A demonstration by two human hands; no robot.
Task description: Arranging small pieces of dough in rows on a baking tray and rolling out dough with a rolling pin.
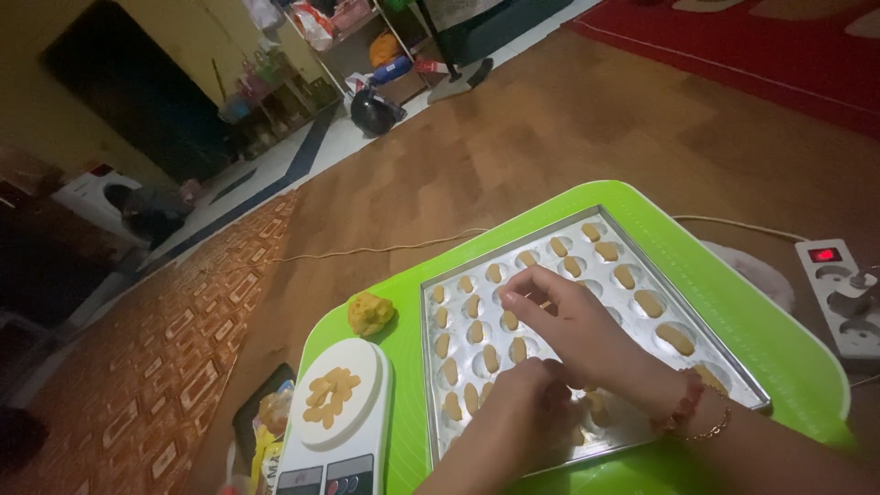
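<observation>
**Filling the mould tray with dough pieces**

My left hand [527, 417] sits nearest to me, curled over the near end of the metal mould tray [733, 362]; its fingers are bunched narrow, and I cannot tell whether they pinch a piece. Just beyond it, my right hand [568, 325], with a beaded bracelet at the wrist, reaches across the tray, fingertips [511, 291] drawn close together over a hollow in the middle rows, touching or nearly touching a dough piece [510, 320] there. Most hollows hold one small oblong piece. To the left of the tray, a white kitchen scale [339, 412] carries a heap of shaped pieces, and a yellow dough lump [370, 313] lies just past it. All rest on a bright green tray [797, 367] on the floor. Farther right lies a white power strip [848, 298].
</observation>
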